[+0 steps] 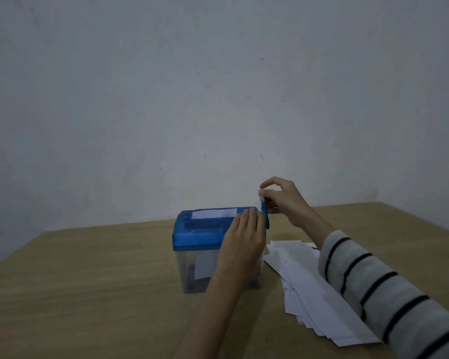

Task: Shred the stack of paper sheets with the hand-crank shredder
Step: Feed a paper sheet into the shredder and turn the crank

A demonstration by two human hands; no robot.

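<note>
My left hand [244, 237] presses flat on the shredder [205, 244] on the surface [88, 294]; right fingers [266, 195] pinch the crank [264, 212]. I should turn evenly, feeding the sheet [214, 213]; the stack [309, 288] waits beside.

This is looking like a plain room set up for desk work, a home corner or a small office; which of the two cannot be told. A wood-grain worktop [88, 281] is standing with its far edge against a bare, pale, scuffed wall [166, 99]. A small blue-lidded hand-crank shredder [200, 237] is sitting near the far edge, and loose paper sheets [309, 288] are lying toward the right edge.
</note>
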